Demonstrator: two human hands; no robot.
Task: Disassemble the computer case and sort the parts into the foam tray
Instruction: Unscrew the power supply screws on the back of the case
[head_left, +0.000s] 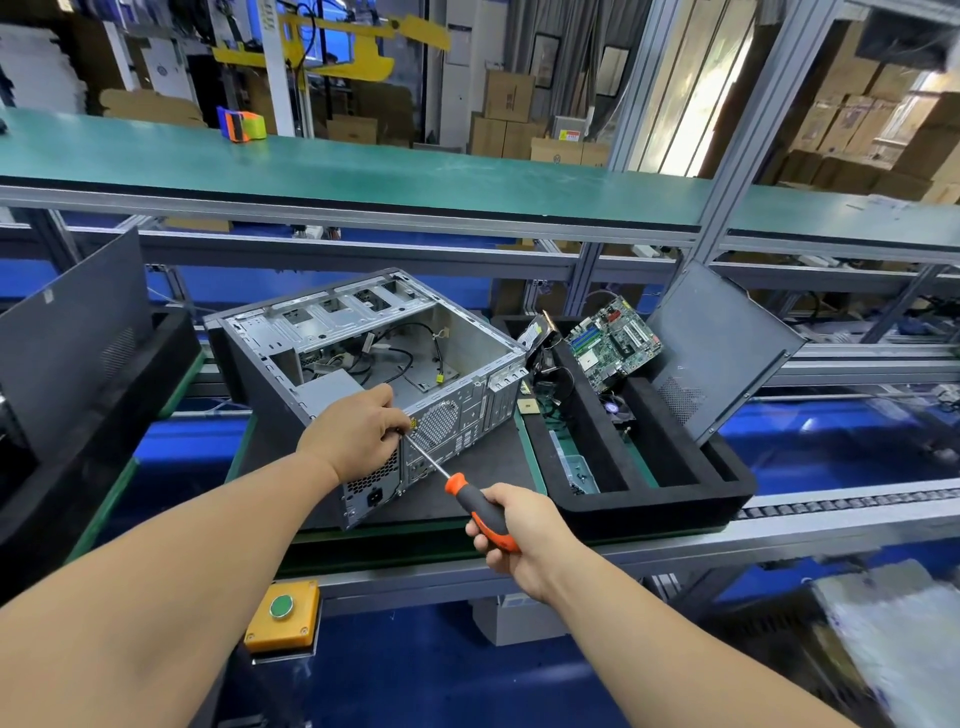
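Observation:
An open grey computer case (457, 332) lies on its side on a dark mat, its rear panel facing me and loose cables inside. My right hand (519, 530) grips the orange-and-black handle of a screwdriver (480, 506), whose shaft runs up-left to the case's rear panel. My left hand (358, 431) rests on the rear top edge, over the power supply, with its fingers curled at the screwdriver tip. Right of the case stands the black foam tray (675, 499), holding a green motherboard (613, 343), a fan, cables and small parts. A grey side panel (727, 348) leans in its far slot.
A second black tray with a dark panel (72, 338) stands at the left. A yellow box with a green button (283, 616) hangs under the bench's front edge. A green conveyor shelf (363, 171) runs across behind. A roller track (857, 499) lies right of the tray.

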